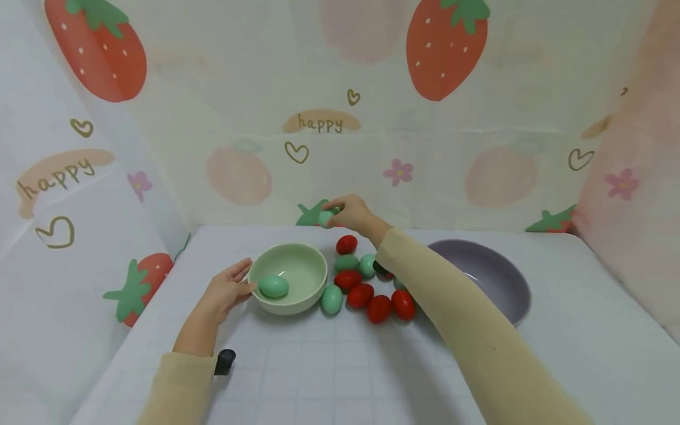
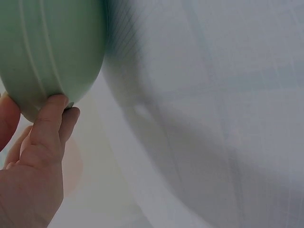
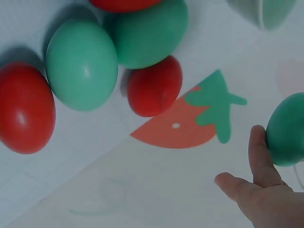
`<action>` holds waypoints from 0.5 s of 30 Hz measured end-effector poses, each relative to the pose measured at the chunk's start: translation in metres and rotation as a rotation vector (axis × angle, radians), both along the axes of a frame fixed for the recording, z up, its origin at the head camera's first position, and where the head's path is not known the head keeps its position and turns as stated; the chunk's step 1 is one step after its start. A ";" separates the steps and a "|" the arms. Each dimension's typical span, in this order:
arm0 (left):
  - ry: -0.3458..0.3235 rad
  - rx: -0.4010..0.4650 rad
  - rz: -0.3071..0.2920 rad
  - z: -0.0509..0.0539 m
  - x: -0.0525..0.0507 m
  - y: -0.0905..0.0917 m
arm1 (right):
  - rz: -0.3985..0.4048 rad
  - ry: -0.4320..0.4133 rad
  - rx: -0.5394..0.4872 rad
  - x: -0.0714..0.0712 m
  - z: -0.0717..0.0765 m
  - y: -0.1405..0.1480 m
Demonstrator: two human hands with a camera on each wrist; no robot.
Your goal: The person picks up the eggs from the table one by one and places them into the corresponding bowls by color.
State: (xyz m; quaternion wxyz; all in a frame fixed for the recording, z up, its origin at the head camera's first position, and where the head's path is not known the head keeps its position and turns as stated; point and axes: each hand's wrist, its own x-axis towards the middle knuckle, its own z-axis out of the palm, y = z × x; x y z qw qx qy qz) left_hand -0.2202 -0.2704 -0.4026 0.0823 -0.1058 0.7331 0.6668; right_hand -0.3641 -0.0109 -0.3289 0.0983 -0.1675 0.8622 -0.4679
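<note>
A pale green bowl [image 1: 306, 277] stands on the table with one green egg [image 1: 274, 286] inside. My left hand [image 1: 227, 289] grips the left side of this bowl, thumb at the rim; the left wrist view shows fingers [image 2: 50, 118] against its outer wall. Raised above the far table edge, my right hand [image 1: 353, 213] pinches another green egg [image 3: 287, 130] between thumb and fingers. Below that hand, right of the bowl, red eggs [image 1: 379, 309] and green eggs [image 1: 332, 299] lie in a loose cluster, partly hidden by my right sleeve.
A larger grey-purple bowl [image 1: 504, 283] stands at the right, partly covered by my right forearm. Behind the table [image 1: 319, 378] hangs a cloth [image 1: 435, 153] printed with strawberries, hearts and words; it also covers both sides.
</note>
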 end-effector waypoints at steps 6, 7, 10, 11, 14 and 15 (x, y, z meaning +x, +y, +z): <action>-0.007 0.003 0.007 0.001 -0.003 0.000 | 0.004 -0.012 -0.049 0.013 0.001 -0.002; -0.010 0.004 0.009 0.001 -0.003 -0.001 | 0.006 -0.017 -0.055 0.016 0.001 -0.002; -0.012 0.004 0.008 0.000 -0.002 -0.001 | 0.015 -0.032 -0.071 0.024 0.000 -0.002; -0.012 0.005 0.006 0.000 -0.002 -0.001 | 0.018 -0.037 -0.076 0.027 0.000 -0.002; -0.007 0.012 0.003 -0.001 0.000 0.000 | 0.024 -0.048 -0.088 0.034 0.000 -0.001; -0.006 0.014 0.002 -0.001 0.000 0.001 | 0.026 -0.050 -0.086 0.035 0.000 0.000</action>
